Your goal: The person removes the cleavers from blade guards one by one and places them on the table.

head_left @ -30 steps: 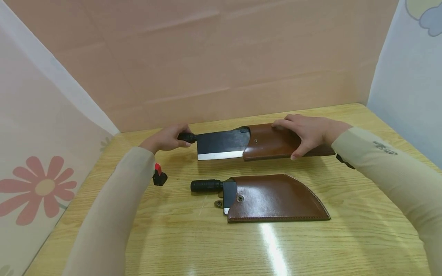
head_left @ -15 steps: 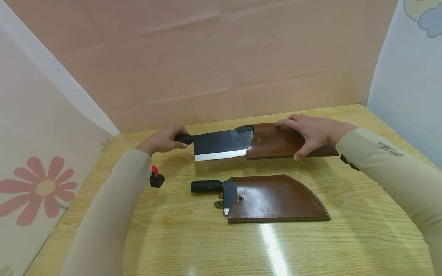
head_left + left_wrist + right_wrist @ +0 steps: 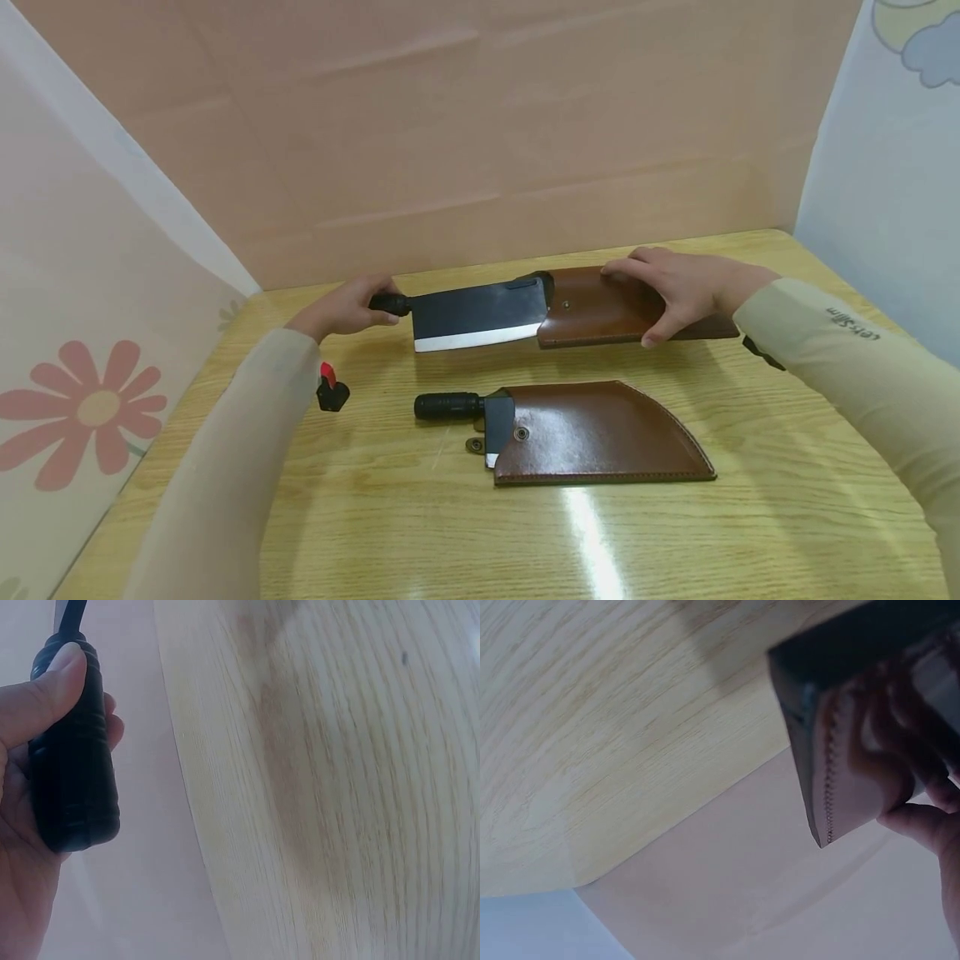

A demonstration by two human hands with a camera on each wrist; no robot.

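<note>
Further out comes the cleaver [image 3: 480, 315] — compared with a second ago, more of the dark blade shows left of the sheath mouth, and your left hand [image 3: 341, 307] has slid left along the far side of the table [image 3: 375, 517]. You're mid-draw: the blade is mostly clear, but its right end still sits inside the brown leather sheath [image 3: 600, 312].

Your left hand is clenched round the black handle [image 3: 71, 765]; the left wrist view shows the thumb [image 3: 41, 701] laid along its top and the other fingers wrapped behind it. Your right hand [image 3: 678, 292] is clamped over the sheath, fingers across its far edge and thumb on the near edge, pinning it in place. From the right wrist view you can see the stitched sheath edge [image 3: 826, 787] under those fingers.

Next, by my reading, you need one more straight pull to the left, blade level, while the right hand holds the sheath steady and stays off the open mouth where the bright edge exits.

Nearer you, a second cleaver [image 3: 457, 407] lies fully in its own sheath [image 3: 600, 433], untouched, well apart from both hands.
</note>
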